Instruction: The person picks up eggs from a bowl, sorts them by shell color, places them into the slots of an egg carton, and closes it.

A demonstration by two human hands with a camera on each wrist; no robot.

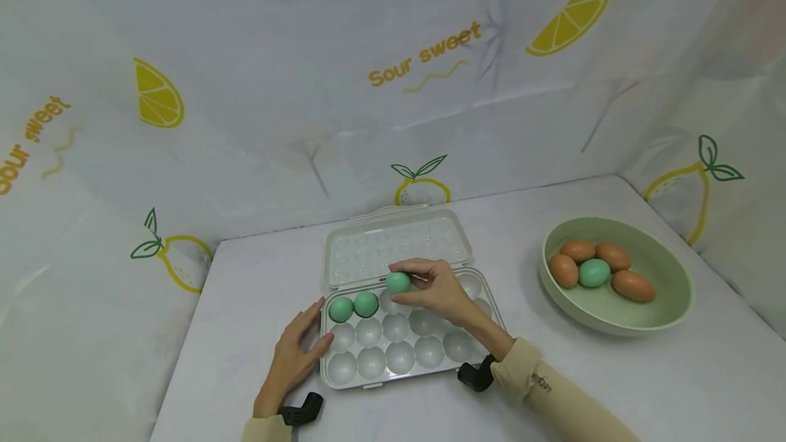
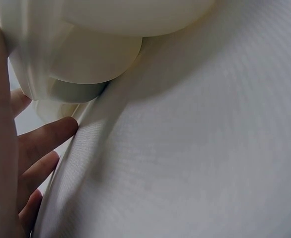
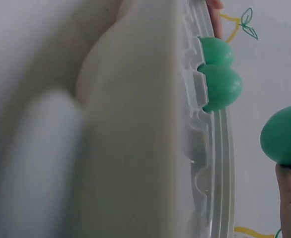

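Note:
My right hand point(image 1: 432, 286) pinches a green egg point(image 1: 398, 282) between thumb and fingers, just over the back row of a white egg tray point(image 1: 400, 358). In the right wrist view this egg point(image 3: 283, 136) shows apart from the tray rim. Two other green eggs point(image 1: 353, 307) sit in the back-left cups; the remaining visible cups hold nothing. My left hand point(image 1: 299, 353) rests along the tray's left side, thumb over the rim. The left wrist view shows its loosely extended fingers point(image 2: 46, 141) beside the tray's rounded underside point(image 2: 96, 54).
The tray's clear lid point(image 1: 396, 244) lies folded back behind it. To the right stands a pale green bowl point(image 1: 669, 292) with several brown eggs point(image 1: 634, 286) and one green egg point(image 1: 594, 273). A lemon-printed cloth wall point(image 1: 276, 176) rises behind the table.

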